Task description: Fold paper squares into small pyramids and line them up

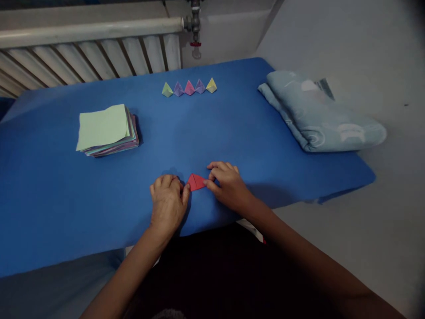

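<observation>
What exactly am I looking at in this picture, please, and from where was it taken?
There is no machine here: a person wears a camera on the head, looking down at their own bare hands. The left hand and right hand hold a small red folded paper between them, one at each end, on a blue surface. Further off lie a stack of coloured paper squares, a row of five small folded pieces and a folded pale blue cloth. A radiator stands behind.

Your blue tabletop (66, 199) holds a paper stack (106, 130) left, five folded pieces (189, 87) top centre. A folded cloth (318, 115) lies upper right, red fold (196, 181) centre.
</observation>
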A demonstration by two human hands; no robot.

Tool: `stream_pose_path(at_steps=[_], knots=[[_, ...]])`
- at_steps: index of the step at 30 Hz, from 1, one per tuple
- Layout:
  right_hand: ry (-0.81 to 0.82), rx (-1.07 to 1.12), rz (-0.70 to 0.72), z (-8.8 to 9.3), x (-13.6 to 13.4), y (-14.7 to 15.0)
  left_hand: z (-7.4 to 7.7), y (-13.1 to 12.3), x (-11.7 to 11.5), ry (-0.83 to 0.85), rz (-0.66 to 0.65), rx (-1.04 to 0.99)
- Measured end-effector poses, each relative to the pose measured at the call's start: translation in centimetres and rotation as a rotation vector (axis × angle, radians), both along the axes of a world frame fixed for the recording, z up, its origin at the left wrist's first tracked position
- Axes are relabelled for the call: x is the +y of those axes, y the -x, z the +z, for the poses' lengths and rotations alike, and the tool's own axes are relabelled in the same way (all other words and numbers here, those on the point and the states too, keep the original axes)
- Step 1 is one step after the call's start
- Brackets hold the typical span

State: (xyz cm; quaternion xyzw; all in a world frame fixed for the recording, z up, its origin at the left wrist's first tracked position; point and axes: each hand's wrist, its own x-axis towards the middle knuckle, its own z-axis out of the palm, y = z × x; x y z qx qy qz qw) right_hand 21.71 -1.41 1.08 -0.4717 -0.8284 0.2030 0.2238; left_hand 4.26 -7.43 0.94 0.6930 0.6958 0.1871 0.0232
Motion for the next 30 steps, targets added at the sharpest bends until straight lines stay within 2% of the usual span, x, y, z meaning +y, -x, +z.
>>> stream_pose_path(at_steps=[7,13,22,24,28,30], knots=[[0.025,-0.022,-0.022,0.2,0.0,0.1,0.2,-0.1,0.1,0.008,0.001,-0.012],[-0.018,-0.002,-0.03,-0.2,-0.2,0.2,0.4,-0.2,0.1,0.055,0.035,0.042],[-0.067,0.008,-0.053,-0.5,-0.6,0.1,-0.6,0.0,-0.1,-0.151,-0.004,0.105],[-0.07,0.005,-0.062,-0.5,-0.6,0.1,-0.6,0.0,0.0,-0.206,-0.072,0.137],[-0.076,-0.009,-0.073,-0.5,-0.7,0.2,-0.2,0.0,0.0,-0.234,-0.319,0.169],[-0.076,-0.016,-0.071,-0.4,-0.7,0.2,-0.1,0.0,-0.2,-0.253,-0.393,0.169]])
